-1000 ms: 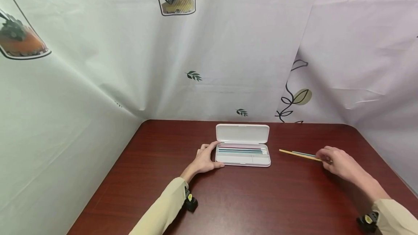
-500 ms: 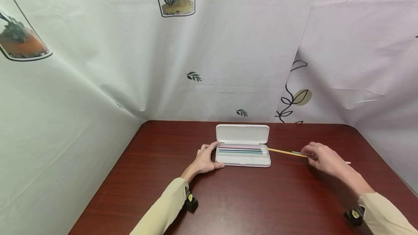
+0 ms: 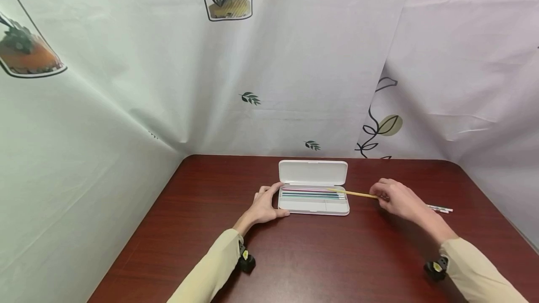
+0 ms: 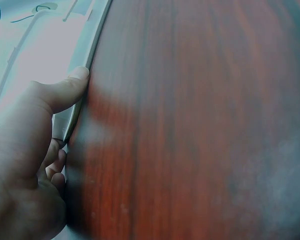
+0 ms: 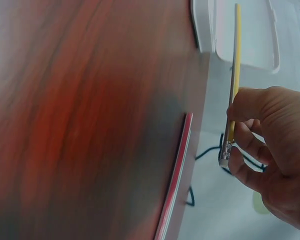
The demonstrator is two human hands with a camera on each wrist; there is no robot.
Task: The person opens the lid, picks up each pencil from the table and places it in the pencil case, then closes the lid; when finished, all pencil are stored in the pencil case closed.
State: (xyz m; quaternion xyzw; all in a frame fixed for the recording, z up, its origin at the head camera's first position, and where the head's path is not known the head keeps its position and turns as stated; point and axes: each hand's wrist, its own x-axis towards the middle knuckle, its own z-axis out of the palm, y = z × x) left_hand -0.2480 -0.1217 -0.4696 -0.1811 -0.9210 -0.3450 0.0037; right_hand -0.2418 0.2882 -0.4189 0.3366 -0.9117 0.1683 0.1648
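Note:
A white pencil case (image 3: 313,206) lies with its lid raised on the table, several teal and pink pencils (image 3: 311,195) in its long compartment. My left hand (image 3: 263,205) grips the case's left end, thumb at the front edge and fingers at the back corner. Thumb and fingers of my right hand (image 5: 270,135) pinch a yellow pencil (image 5: 236,60) near its eraser end. In the head view my right hand (image 3: 397,198) is right of the case, and the far end of the yellow pencil (image 3: 358,194) reaches over the compartment.
Loose pencils (image 3: 440,208) lie on the table partly hidden behind the right hand; the right wrist view shows a red one (image 5: 177,175). The dark red wooden table (image 3: 320,261) ends at a patterned white cloth (image 3: 294,60) at the back and sides.
My right hand has moved left with the yellow pencil, bringing its far end over the open case. The loose pencils' white ends now show behind that hand. The left hand stays on the case.

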